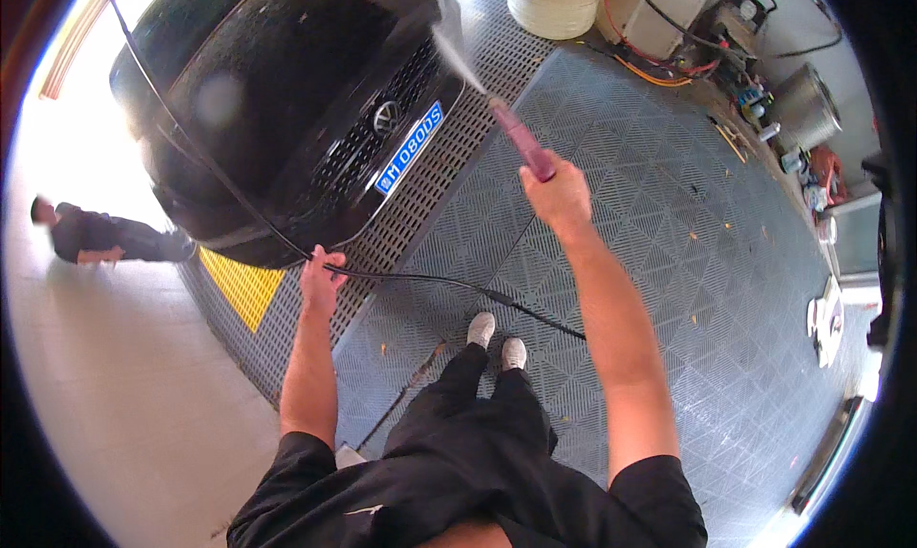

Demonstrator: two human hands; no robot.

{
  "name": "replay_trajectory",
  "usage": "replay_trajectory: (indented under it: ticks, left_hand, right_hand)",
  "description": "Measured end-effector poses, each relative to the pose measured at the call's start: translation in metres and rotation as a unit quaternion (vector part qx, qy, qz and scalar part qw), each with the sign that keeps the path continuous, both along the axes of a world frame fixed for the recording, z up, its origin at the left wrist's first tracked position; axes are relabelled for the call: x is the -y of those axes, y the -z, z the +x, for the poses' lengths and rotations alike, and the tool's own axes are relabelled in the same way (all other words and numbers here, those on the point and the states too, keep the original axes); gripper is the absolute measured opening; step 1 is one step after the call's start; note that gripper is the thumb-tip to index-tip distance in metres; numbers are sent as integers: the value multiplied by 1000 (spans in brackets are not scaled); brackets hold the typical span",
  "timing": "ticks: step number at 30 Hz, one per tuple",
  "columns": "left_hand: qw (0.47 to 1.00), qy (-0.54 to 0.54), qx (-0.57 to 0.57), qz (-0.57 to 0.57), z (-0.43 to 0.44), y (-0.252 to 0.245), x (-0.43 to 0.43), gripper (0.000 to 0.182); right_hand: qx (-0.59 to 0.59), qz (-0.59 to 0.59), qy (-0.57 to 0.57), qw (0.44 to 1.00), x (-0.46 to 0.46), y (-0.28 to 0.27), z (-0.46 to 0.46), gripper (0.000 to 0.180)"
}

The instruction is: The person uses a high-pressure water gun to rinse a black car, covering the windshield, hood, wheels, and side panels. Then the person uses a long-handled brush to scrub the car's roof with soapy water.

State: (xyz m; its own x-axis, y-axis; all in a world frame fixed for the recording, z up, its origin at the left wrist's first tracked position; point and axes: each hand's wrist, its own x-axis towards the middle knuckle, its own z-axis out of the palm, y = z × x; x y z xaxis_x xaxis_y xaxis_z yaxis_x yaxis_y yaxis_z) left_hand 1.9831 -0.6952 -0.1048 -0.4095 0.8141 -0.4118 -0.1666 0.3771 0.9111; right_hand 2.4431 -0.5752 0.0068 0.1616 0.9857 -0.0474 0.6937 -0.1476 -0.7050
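Water sprays in a white jet from a reddish spray gun (521, 138), gripped in my right hand (562, 193) with the arm stretched forward. The jet reaches the front corner of a black Volkswagen car (286, 104), by its headlight side. My left hand (321, 279) holds a black hose (236, 190) in front of the bumper. From there the hose runs up past the car to the upper left, and its other stretch passes rightward behind my right forearm. The car's blue licence plate (410, 148) bears writing.
A person in dark clothes (100, 234) stands beyond the car at left. Grey grated floor tiles (623, 261) lie underfoot, with a yellow panel (243, 283) near the bumper. A cream drum (555, 4), a metal bin (806, 108), bottles and cables line the right wall.
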Motion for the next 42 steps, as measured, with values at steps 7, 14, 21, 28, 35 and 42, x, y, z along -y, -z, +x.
replay_trajectory:
  ticks: [7,14,21,28,35,42]
  left_hand:
    - [998,-35,-58,13,-2,-13,50,33]
    - [973,-18,-210,96,-25,-17,113,33]
    - [969,-43,-240,52,-70,-25,169,30]
    - [971,-4,-237,40,-137,-23,228,28]
    - [967,0,-255,-8,-207,-19,290,28]
    - [975,-53,-203,77,-241,1,315,28]
  right_hand:
    - [13,-109,-129,986,80,49,-62,42]
    - [-2,-21,-50,998,57,25,-24,46]
    - [37,-17,-70,997,98,-10,-81,49]
    - [95,-78,-232,965,258,29,-254,45]
    - [21,-82,-135,987,293,62,-283,40]
    - [41,-85,-27,995,274,101,-247,43]
